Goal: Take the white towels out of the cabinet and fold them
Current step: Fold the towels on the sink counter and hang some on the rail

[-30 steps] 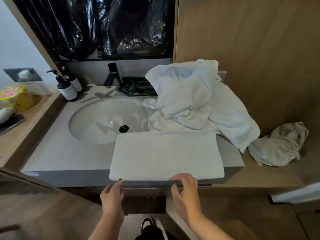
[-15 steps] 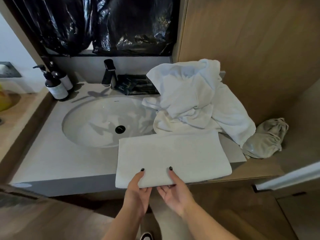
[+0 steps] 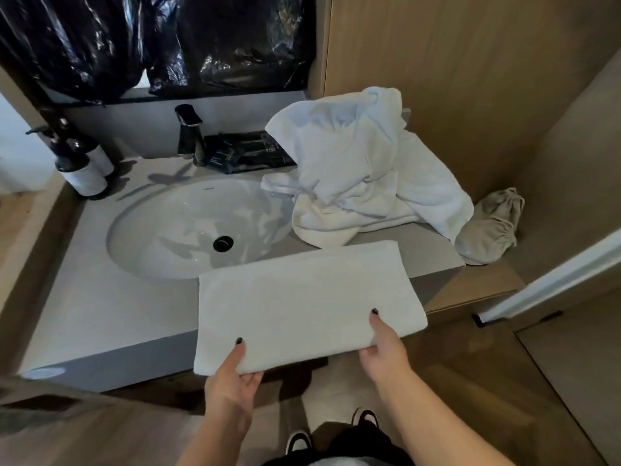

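White folded towel is lying over the counter's front edge, both hands pinching its near edge: left hand and right hand each with thumb on top, fingers beneath. Beyond the right hand, a crumpled towel pile is sitting.

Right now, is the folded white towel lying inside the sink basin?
No, the folded white towel lies on the countertop in front of the sink basin, overhanging its front edge.

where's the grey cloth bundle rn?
Head view, right side: the grey cloth bundle sits on the wooden ledge beside the counter's right end, just right of the unfolded white towels.
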`<state>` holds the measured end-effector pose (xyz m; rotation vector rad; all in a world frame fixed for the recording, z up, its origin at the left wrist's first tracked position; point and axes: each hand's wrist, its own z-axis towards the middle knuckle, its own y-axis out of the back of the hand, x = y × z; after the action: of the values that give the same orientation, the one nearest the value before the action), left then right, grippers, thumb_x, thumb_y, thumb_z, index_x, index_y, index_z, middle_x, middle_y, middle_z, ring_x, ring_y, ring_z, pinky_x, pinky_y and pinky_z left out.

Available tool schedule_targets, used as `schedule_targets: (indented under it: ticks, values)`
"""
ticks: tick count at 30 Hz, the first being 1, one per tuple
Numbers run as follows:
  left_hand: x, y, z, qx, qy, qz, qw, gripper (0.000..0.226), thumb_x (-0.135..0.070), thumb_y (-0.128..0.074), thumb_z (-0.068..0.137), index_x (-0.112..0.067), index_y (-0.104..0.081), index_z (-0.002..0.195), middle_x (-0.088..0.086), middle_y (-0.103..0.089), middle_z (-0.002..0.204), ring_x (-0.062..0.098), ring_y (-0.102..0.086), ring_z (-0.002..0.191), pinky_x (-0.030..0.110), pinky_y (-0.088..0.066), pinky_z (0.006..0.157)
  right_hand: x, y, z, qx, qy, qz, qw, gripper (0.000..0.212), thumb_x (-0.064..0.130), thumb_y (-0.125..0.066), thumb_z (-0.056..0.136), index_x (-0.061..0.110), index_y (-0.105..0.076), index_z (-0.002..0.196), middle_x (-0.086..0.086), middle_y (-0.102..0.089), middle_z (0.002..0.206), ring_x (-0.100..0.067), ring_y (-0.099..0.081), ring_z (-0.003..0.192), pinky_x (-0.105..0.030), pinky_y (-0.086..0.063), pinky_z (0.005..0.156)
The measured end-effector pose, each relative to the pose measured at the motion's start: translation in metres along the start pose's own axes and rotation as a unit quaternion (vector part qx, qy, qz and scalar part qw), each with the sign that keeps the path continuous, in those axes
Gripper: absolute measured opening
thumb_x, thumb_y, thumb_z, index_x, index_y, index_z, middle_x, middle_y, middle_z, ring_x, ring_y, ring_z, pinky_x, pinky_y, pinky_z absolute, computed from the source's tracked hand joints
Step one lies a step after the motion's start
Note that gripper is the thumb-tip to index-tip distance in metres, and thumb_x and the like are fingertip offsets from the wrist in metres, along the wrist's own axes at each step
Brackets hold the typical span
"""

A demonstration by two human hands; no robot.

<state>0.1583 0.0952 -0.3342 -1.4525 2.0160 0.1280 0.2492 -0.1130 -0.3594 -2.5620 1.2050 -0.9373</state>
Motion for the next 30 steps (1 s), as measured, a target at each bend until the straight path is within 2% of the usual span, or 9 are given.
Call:
schedule_targets:
  ticks: [5, 9, 12, 15, 17, 19, 22, 26, 30]
  values:
    - [-0.018, 0.016, 0.011, -0.015, -0.015, 0.027, 0.999, 0.019, -0.014, -0.071, 0.089, -0.015, -0.056, 0.102, 0.002, -0.067, 0.094, 0.022, -0.064, 0.083, 0.044, -0.051, 0.086, 0.027, 0.029, 0.008, -0.038, 0.082, -0.038, 0.995, 0.037, -0.001, -0.068, 0.088, 0.005, -0.061, 0.124, -0.012, -0.071, 0.111, -0.028, -0.069, 0.099, -0.043, -0.058, 0.080]
    - [-0.032, 0.025, 0.017, -0.032, -0.070, 0.170, 0.983, 0.029, -0.029, -0.071, 0.090, -0.014, -0.053, 0.108, 0.006, -0.063, 0.091, 0.024, -0.063, 0.077, 0.039, -0.054, 0.069, 0.049, 0.043, 0.005, -0.022, 0.136, -0.121, 0.983, 0.031, 0.008, -0.061, 0.095, 0.003, -0.058, 0.126, -0.013, -0.071, 0.109, -0.028, -0.068, 0.100, -0.038, -0.056, 0.076]
    - [-0.050, 0.030, 0.022, -0.025, -0.139, 0.361, 0.922, 0.032, -0.041, -0.064, 0.093, -0.012, -0.060, 0.106, 0.014, -0.065, 0.087, 0.024, -0.060, 0.065, 0.033, -0.051, 0.058, 0.065, 0.048, -0.002, 0.004, 0.169, -0.239, 0.956, 0.033, 0.013, -0.061, 0.096, 0.011, -0.054, 0.128, -0.012, -0.068, 0.113, -0.029, -0.067, 0.099, -0.039, -0.057, 0.067]
    - [-0.073, 0.030, 0.026, 0.014, -0.197, 0.465, 0.863, 0.039, -0.037, -0.059, 0.096, -0.015, -0.056, 0.128, 0.016, -0.069, 0.078, 0.021, -0.059, 0.055, 0.028, -0.046, 0.050, 0.084, 0.049, -0.011, 0.054, 0.181, -0.357, 0.915, 0.056, 0.015, -0.062, 0.095, 0.030, -0.040, 0.145, -0.008, -0.073, 0.100, -0.033, -0.070, 0.073, -0.038, -0.056, 0.054]
    - [-0.086, 0.028, 0.025, 0.051, -0.234, 0.494, 0.836, 0.054, -0.034, -0.059, 0.097, -0.038, -0.037, 0.146, 0.011, -0.071, 0.072, 0.020, -0.061, 0.051, 0.030, -0.048, 0.053, 0.098, 0.046, -0.016, 0.105, 0.168, -0.395, 0.897, 0.065, 0.010, -0.056, 0.097, 0.039, -0.031, 0.150, -0.006, -0.076, 0.099, -0.042, -0.068, 0.067, -0.037, -0.055, 0.051]
    - [-0.098, 0.028, 0.022, 0.116, -0.269, 0.534, 0.793, 0.059, -0.033, -0.056, 0.098, -0.061, -0.025, 0.140, -0.003, -0.072, 0.080, 0.017, -0.064, 0.051, 0.027, -0.051, 0.056, 0.110, 0.043, -0.021, 0.156, 0.147, -0.426, 0.879, 0.060, 0.006, -0.048, 0.099, 0.041, -0.038, 0.146, -0.006, -0.069, 0.117, -0.049, -0.069, 0.073, -0.038, -0.057, 0.053]
    - [-0.116, 0.029, 0.022, 0.211, -0.267, 0.615, 0.711, 0.041, -0.031, -0.051, 0.101, -0.062, -0.046, 0.128, -0.020, -0.060, 0.116, 0.014, -0.071, 0.064, 0.018, -0.052, 0.065, 0.128, 0.037, -0.026, 0.214, 0.097, -0.489, 0.840, 0.047, 0.004, -0.040, 0.102, 0.033, -0.060, 0.132, -0.008, -0.058, 0.129, -0.049, -0.070, 0.081, -0.038, -0.060, 0.058]
    - [-0.140, 0.034, 0.034, 0.262, -0.236, 0.711, 0.609, 0.032, -0.027, -0.052, 0.100, -0.057, -0.062, 0.107, -0.020, -0.057, 0.129, 0.006, -0.062, 0.111, 0.017, -0.045, 0.091, 0.147, 0.030, -0.026, 0.247, 0.078, -0.592, 0.763, 0.043, -0.002, -0.042, 0.098, 0.020, -0.069, 0.122, -0.006, -0.060, 0.125, -0.033, -0.069, 0.096, -0.038, -0.060, 0.076]
    - [-0.153, 0.033, 0.042, 0.276, -0.223, 0.740, 0.572, 0.043, -0.020, -0.063, 0.093, -0.058, -0.058, 0.112, -0.023, -0.057, 0.123, 0.000, -0.058, 0.104, 0.015, -0.045, 0.091, 0.158, 0.026, -0.028, 0.279, 0.088, -0.708, 0.643, 0.057, 0.004, -0.061, 0.079, 0.032, -0.055, 0.128, 0.005, -0.049, 0.129, -0.018, -0.052, 0.113, -0.028, -0.051, 0.087]
